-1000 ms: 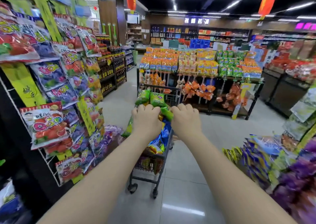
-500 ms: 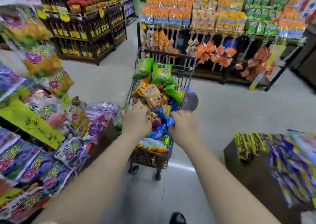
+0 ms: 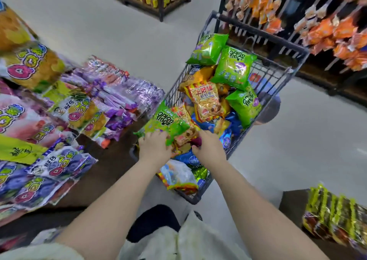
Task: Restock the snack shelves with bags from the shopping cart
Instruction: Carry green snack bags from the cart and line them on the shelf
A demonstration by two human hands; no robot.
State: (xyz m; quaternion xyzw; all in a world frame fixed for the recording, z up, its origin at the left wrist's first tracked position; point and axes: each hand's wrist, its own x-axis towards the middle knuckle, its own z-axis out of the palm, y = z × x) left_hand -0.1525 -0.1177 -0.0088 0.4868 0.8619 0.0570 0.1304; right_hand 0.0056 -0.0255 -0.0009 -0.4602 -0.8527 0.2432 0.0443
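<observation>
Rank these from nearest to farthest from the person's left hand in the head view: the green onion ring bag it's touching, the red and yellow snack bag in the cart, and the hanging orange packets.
1. The green onion ring bag, right at the left hand, at the cart's near left edge.
2. The red and yellow snack bag, mid-cart, up and right.
3. The hanging orange packets, beyond the cart, far right.

Four green onion-ring bags (image 3: 235, 66), one shopping cart (image 3: 286, 77), two hands (image 3: 155, 149).
</observation>
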